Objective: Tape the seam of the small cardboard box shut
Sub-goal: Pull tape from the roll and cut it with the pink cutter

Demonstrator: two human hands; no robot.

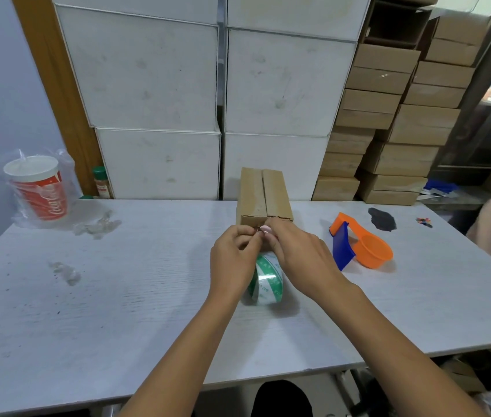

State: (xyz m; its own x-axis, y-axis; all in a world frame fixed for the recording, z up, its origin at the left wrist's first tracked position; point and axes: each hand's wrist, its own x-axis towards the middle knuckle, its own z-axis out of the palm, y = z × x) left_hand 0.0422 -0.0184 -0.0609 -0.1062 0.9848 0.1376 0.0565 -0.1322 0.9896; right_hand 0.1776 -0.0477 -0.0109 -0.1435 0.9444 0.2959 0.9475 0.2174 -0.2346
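Observation:
A small brown cardboard box lies on the white table, its flaps closed with the seam running away from me. A roll of green-and-white printed tape stands on edge just in front of it, partly hidden by my hands. My left hand and my right hand meet above the roll at the box's near end. Their fingertips pinch together there, on what looks like the tape's free end, though the clear strip itself is hard to see.
An orange-and-blue tape dispenser lies right of the box, with a dark scrap beyond it. A red paper cup in a plastic bag stands at the far left, with crumpled clear tape bits nearby. Stacked white and brown boxes line the back.

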